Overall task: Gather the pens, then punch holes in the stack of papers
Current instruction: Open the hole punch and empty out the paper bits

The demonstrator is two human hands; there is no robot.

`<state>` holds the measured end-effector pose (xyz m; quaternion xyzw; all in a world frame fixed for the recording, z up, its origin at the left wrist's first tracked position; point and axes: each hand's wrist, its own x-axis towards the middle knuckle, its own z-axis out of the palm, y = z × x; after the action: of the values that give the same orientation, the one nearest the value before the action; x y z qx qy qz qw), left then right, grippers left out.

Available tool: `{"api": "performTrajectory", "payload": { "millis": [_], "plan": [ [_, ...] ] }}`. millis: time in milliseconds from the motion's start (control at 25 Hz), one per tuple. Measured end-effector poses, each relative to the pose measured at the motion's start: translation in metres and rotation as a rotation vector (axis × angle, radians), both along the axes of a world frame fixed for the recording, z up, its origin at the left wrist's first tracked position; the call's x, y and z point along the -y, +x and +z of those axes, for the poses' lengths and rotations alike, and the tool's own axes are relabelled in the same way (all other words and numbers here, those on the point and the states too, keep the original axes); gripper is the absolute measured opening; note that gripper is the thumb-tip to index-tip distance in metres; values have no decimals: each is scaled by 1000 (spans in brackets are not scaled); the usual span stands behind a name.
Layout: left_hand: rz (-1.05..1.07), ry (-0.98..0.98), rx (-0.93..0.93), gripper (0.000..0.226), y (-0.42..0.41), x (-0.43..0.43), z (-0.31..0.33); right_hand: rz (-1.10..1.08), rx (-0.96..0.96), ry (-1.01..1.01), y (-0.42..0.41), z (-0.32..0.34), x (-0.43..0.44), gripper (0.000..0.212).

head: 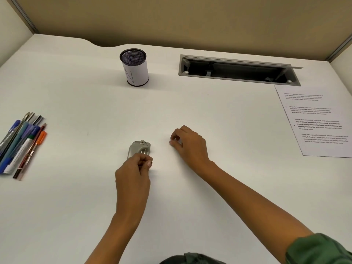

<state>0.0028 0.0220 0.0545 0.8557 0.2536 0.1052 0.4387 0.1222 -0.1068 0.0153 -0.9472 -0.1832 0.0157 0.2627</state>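
Silver hole punch [140,150], one; mesh cup [134,67], one.

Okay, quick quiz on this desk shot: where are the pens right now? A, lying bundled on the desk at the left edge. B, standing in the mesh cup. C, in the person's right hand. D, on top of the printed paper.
A: the pens lie side by side on the desk at its left edge, apart from the mesh cup and from both hands.

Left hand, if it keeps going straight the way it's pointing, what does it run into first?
The left hand already touches the silver hole punch just ahead. Beyond that, the mesh pen cup stands roughly in line, far back.
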Motion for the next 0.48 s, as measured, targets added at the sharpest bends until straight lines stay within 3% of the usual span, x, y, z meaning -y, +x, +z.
{"api": "performTrajectory", "payload": {
  "millis": [480],
  "plan": [
    [81, -45, 10, 10, -1, -15, 5, 68, -94, -141, 12, 13, -12, 9]
  ]
}}
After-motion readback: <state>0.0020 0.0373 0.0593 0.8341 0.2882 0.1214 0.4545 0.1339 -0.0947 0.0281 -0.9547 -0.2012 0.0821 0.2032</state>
